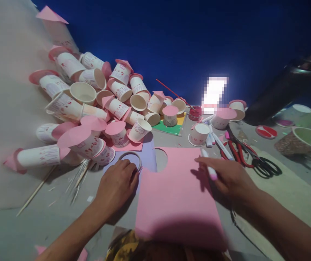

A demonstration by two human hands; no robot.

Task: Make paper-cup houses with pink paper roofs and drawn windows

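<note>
My right hand is closed around a white marker with a pink end, held over the right edge of a pink paper sheet. A round piece is cut out of the sheet's upper left corner. Beside that cutout, my left hand has its fingers curled over a thin grey ring, perhaps a tape roll. The ring rests on a lilac paper sheet. My left fingertips are partly hidden.
Many decorated paper cups with pink discs and cones are piled at left. Scissors, several markers and a red paint jar lie at right. A speckled cup stands farther right. Wooden sticks lie at left.
</note>
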